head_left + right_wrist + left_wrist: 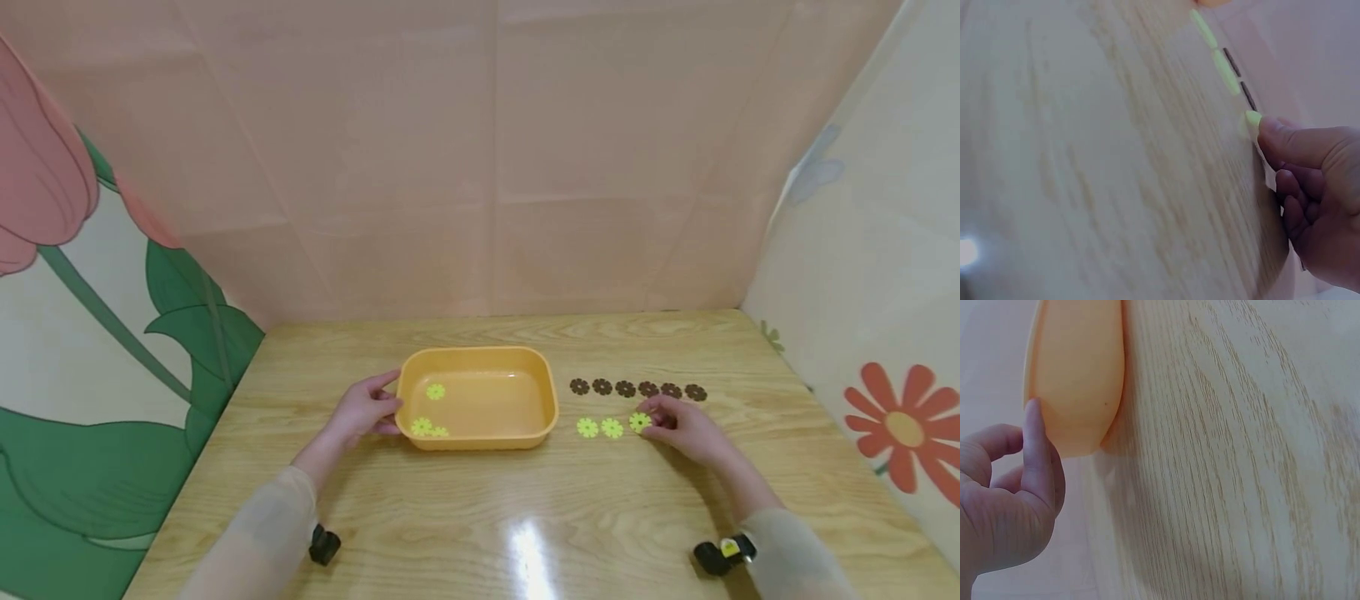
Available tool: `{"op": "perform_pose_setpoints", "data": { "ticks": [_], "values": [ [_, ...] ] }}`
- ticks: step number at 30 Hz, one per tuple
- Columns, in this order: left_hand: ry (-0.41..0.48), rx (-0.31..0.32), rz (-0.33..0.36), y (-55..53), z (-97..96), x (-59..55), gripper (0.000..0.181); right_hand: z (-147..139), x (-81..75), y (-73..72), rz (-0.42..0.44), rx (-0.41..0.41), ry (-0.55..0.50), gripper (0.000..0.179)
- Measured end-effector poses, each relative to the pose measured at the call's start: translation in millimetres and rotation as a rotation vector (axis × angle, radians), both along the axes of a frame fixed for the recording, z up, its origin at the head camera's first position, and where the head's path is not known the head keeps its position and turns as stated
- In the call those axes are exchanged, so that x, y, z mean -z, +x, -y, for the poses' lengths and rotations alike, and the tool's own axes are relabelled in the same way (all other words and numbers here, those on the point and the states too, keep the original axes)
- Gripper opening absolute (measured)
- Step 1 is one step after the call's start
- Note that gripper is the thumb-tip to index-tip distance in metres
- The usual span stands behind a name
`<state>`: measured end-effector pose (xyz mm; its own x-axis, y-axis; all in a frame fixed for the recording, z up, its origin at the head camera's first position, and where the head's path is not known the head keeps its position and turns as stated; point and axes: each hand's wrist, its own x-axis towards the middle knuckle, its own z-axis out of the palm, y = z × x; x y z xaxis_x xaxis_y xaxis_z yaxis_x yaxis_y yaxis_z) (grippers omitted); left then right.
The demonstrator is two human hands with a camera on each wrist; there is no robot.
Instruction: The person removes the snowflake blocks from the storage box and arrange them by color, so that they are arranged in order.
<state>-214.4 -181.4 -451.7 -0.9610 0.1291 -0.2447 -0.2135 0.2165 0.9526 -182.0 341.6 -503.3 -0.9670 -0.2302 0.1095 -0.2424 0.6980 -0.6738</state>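
Observation:
In the head view, a shallow orange-yellow plastic basin (480,439) stands on the table. My left hand (367,408) holds its left end, thumb and fingers at the rim; in the left wrist view the thumb (1036,450) touches the basin wall (1079,381). Inside the basin lie a few yellow-green flower-shaped pieces (436,392). To the right, my right hand (686,429) pinches another yellow-green flower-shaped piece (640,422) between thumb and fingers, at the end of a row. The piece (1253,117) looks tilted up from the table in the right wrist view.
Two yellow-green flower pieces (599,427) lie between the basin and my right hand. Behind them runs a row of several dark brown flower pieces (626,389). The wood-grain table (450,508) meets a pink backdrop (480,208), with flower-printed panels at both sides.

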Motion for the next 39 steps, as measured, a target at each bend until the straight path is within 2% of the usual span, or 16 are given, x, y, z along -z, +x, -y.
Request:
{"op": "perform_pose_setpoints", "data": {
  "ticks": [26, 30, 34, 39],
  "values": [
    [-0.004, -0.015, 0.006, 2.5, -0.9, -0.3, 0.06, -3.3, 9.8, -1.1, -0.158, -0.125, 0.044, 0.023],
    [-0.013, -0.023, 0.019, 2.7, -1.5, -0.9, 0.06, -4.1, 5.2, 0.0, -0.102, -0.11, 0.025, 0.022],
    [-0.011, -0.028, 0.027, 1.9, -1.7, -0.2, 0.061, -4.2, 0.1, 1.8, -0.033, -0.055, -0.014, 0.023],
    [0.001, -0.03, 0.027, 0.3, -1.5, 0.5, 0.061, -0.6, -6.3, 1.2, -0.03, 0.021, -0.027, 0.028]
  ]
}}
